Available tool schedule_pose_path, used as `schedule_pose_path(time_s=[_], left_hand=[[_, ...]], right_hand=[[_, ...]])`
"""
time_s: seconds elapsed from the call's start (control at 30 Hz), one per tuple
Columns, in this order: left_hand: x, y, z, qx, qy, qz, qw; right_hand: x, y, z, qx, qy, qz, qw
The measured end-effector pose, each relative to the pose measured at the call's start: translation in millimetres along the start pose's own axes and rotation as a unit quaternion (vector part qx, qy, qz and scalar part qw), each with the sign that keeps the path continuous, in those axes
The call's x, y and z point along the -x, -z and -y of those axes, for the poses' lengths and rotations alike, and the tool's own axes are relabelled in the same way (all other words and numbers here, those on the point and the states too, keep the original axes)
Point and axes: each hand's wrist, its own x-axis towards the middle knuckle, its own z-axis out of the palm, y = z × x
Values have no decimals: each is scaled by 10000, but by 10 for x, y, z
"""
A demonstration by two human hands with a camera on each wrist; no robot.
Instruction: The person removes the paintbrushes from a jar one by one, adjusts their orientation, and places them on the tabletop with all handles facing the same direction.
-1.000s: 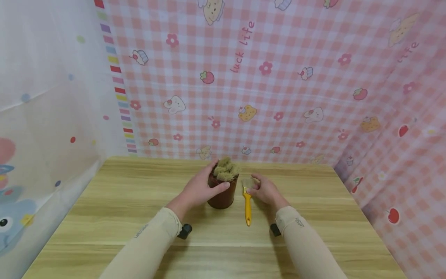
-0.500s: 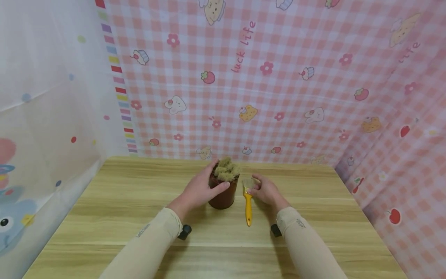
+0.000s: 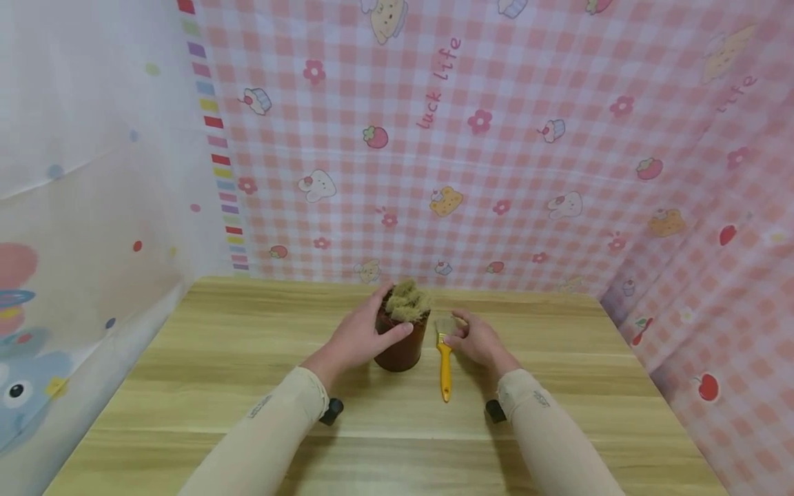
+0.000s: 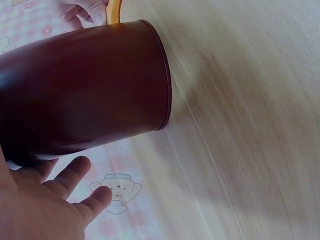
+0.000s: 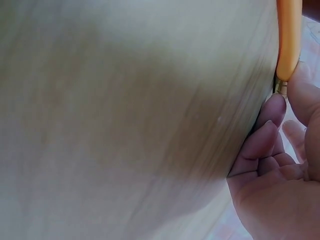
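In the head view a dark brown cylindrical pot [image 3: 400, 348] stands on the table, with a tan, fuzzy, moss-like clump [image 3: 407, 301] at its top. My left hand [image 3: 360, 337] grips the pot near the rim, thumb across the front and fingers round the far side. The left wrist view shows the pot's smooth wall [image 4: 95, 85] and some of my left fingers [image 4: 70, 175] spread beneath it. To the right lies a paintbrush [image 3: 445, 368] with a yellow handle, bristles pointing away. My right hand [image 3: 480, 341] pinches it around the metal band, thumb at the handle's neck [image 5: 289, 65].
The wood-grain table [image 3: 248, 386] extends on both sides of the arms. Behind it hangs a pink checked cloth [image 3: 397, 172], and a pale patterned cloth [image 3: 93, 207] hangs at the left. Black wrist cameras [image 3: 331, 411] sit below both cuffs.
The whole head view has shifted slightly, so everything appears a little farther right. Both hands, the pot and the paintbrush keep their places relative to each other.
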Motion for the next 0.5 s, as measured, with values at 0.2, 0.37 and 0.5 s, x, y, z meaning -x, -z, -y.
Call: schedule_pose_path(time_s=[0.2, 0.37, 0.5], left_hand=[[-11, 7, -53, 108, 0, 8, 9999], [-7, 5, -48, 81, 62, 15, 9999], [13, 5, -18, 107, 124, 46, 9999]], right_hand=[[19, 41, -37, -1, 30, -30, 10000], [28, 103, -19, -142, -6, 70, 9999], [54, 153, 96, -210, 274, 13, 9994]])
